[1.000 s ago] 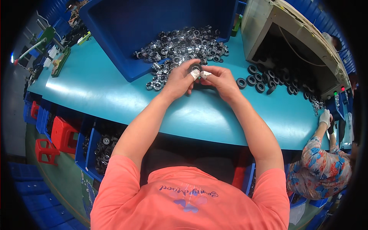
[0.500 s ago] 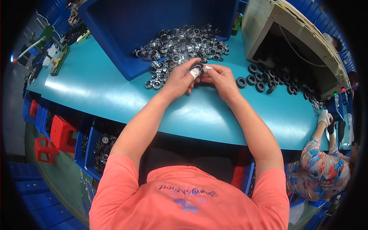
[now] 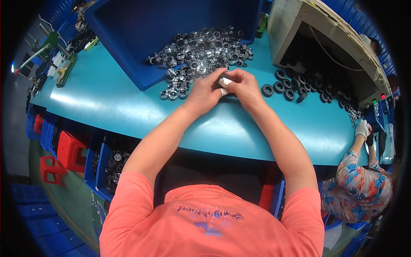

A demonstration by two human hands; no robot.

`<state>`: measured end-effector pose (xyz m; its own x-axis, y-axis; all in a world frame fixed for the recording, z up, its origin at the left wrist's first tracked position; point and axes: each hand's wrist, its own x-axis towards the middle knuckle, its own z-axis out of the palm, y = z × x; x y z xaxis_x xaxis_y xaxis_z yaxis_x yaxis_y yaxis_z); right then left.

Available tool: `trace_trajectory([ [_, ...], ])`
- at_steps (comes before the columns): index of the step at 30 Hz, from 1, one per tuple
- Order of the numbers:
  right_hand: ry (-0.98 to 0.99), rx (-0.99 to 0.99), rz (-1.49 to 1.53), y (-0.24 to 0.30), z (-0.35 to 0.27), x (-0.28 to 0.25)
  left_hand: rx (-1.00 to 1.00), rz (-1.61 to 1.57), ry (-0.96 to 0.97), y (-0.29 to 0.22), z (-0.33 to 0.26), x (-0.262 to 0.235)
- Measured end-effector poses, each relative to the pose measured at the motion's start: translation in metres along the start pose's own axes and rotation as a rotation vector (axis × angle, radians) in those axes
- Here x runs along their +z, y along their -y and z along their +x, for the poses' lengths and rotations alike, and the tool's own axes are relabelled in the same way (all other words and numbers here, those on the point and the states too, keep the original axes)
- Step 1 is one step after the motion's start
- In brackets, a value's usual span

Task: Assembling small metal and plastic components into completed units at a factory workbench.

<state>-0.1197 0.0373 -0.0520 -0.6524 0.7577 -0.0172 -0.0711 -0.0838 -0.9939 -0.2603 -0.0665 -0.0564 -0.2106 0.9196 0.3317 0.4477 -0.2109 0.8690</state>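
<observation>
- Both hands pinch one small part between them — my left hand [image 3: 205, 92] and right hand [image 3: 244, 88] each keep a tight grip on the dark ring [image 3: 224, 81] above the teal worktop [image 3: 107, 103].
- Done, I judge: a row of black rings [image 3: 284, 88] to the right.
- Left: the silver parts [image 3: 201, 51] spilling from the blue bin [image 3: 128, 64].
- Nothing blocks me; a co-worker's gloved hand [image 3: 361, 128] stays well apart.

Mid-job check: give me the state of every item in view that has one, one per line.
left hand: closed on a small part, touching the right hand
right hand: pinching the same small part
small part: held between both hands, mostly hidden
shiny metal parts: piled loose, spilling out of the bin
blue bin: open, tipped onto the table
black rings: lying loose on the table
</observation>
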Motion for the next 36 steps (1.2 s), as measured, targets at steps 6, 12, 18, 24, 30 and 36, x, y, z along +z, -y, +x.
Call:
trace_trajectory([
  [6, -0.105, -0.074, -0.200, -0.009, 0.004, 0.002, 0.003, 0.179, -0.041, -0.010, 0.000, 0.005],
  [12, 0.023, -0.026, -0.060, -0.008, 0.006, -0.005, -0.033, -0.017, -0.013, -0.002, 0.000, 0.005],
  [18, 0.071, 0.058, 0.100, 0.004, 0.004, -0.011, -0.098, -0.301, 0.010, -0.003, 0.005, 0.004],
  [24, 0.028, 0.069, 0.079, 0.004, 0.005, -0.006, -0.047, -0.085, -0.032, -0.006, 0.002, 0.004],
  [30, 0.199, 0.156, 0.244, 0.020, -0.001, -0.017, -0.208, -0.348, 0.019, -0.015, 0.007, -0.007],
  [36, 0.255, 0.130, 0.198, 0.022, 0.001, -0.022, -0.285, -0.406, 0.033, -0.016, 0.007, -0.009],
])
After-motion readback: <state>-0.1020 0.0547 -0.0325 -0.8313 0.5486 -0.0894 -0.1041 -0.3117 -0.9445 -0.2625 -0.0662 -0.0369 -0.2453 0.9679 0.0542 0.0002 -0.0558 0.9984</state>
